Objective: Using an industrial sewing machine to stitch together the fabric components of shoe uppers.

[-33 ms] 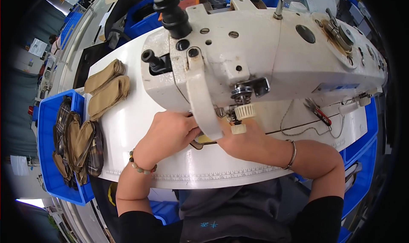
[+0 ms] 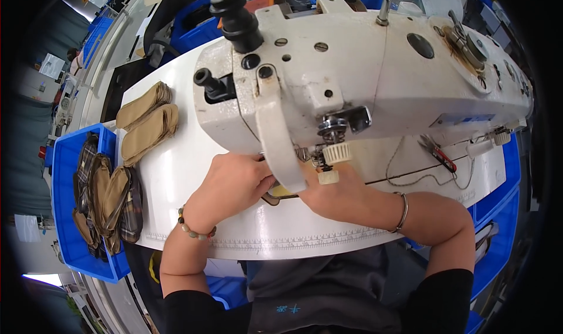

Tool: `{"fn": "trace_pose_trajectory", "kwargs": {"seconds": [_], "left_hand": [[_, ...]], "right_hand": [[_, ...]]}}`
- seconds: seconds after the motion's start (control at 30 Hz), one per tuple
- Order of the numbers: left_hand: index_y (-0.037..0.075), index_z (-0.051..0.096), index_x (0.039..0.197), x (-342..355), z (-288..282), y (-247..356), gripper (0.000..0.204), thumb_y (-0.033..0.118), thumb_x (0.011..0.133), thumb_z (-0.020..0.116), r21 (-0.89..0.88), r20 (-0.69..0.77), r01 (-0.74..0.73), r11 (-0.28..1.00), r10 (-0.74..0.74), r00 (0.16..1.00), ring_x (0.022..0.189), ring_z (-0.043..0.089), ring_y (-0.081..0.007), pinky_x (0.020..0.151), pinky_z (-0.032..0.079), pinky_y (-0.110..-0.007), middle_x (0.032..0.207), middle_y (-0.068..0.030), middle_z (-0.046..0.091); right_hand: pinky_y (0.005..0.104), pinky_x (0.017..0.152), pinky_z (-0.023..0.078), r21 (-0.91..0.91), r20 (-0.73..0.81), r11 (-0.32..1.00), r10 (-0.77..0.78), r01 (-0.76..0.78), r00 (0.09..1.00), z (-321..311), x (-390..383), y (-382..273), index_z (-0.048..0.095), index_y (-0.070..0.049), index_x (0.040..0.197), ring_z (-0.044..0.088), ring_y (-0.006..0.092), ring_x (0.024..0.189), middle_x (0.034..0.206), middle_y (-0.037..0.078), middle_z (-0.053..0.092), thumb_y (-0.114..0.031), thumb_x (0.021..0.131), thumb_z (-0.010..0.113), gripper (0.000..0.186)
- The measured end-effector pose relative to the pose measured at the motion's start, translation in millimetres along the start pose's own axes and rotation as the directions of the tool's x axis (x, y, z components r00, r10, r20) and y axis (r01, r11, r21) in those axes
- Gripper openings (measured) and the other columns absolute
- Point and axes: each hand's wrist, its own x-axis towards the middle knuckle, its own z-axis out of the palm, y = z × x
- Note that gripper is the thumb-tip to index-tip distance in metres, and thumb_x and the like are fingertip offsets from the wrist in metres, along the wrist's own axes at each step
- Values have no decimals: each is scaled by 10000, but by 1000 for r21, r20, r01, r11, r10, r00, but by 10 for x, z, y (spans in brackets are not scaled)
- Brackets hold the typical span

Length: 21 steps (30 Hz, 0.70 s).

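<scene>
A white sewing machine (image 2: 375, 76) fills the upper middle, and both hands work beneath its head. My left hand (image 2: 234, 179) is closed, its fingers curled and the thumb by the edge of a small brown fabric piece (image 2: 271, 200). A yellowish patch shows beside that piece, between the hands. Most of the piece is hidden by my hands and the curved white lever (image 2: 278, 129). My right hand (image 2: 331, 194) rests low at the piece's other side, under the tension dial (image 2: 337, 153); its fingertips are out of sight behind the machine parts.
Two stacks of tan fabric pieces (image 2: 150, 133) lie on the white table (image 2: 187, 129) at left. Beside them, a blue bin (image 2: 64, 217) holds brown and plaid pieces. Red-handled thread snips (image 2: 440, 157) and a loose cord (image 2: 410, 180) lie at right. A ruler strip (image 2: 281, 240) follows the near edge.
</scene>
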Motion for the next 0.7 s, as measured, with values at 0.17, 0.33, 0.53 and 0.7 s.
{"fn": "trace_pose_trajectory", "kwargs": {"seconds": [0.17, 0.33, 0.53, 0.7], "left_hand": [[126, 718, 999, 14, 2, -37, 173, 163, 840, 661, -18, 22, -7, 1000, 7, 1000, 720, 647, -312, 593, 510, -411, 776, -90, 652], [126, 707, 1032, 34, -26, 33, 203, 151, 838, 653, -33, 34, 13, 999, -12, 999, 744, 643, -322, 601, 508, -419, 793, -97, 646], [103, 699, 996, 64, -37, 80, 162, 164, 859, 636, -40, 39, 24, 999, -22, 999, 731, 644, -325, 599, 511, -420, 771, -112, 642], [76, 680, 914, 91, 11, 65, 116, 171, 865, 635, -50, 25, 21, 999, -19, 1000, 620, 632, -347, 561, 505, -432, 627, -134, 607]], "right_hand": [[327, 416, 463, -1, 59, 1000, -16, 16, 998, -189, 74, -57, 624, 8, 1067, 608, 188, 479, 616, 64, 607, -95, 753, 631, 330], [292, 432, 481, -7, -2, 999, -53, 53, 999, -237, 114, -53, 635, 4, 931, 658, 174, 548, 989, 162, 712, -103, 738, 645, 221], [295, 423, 468, -54, 22, 997, -62, 63, 998, -290, 133, -54, 633, 12, 927, 651, 174, 536, 950, 168, 716, -100, 732, 646, 226], [319, 414, 459, -51, -31, 997, -52, 51, 998, -166, 100, -25, 636, 21, 963, 622, 182, 481, 725, 116, 669, -99, 728, 647, 265]]}}
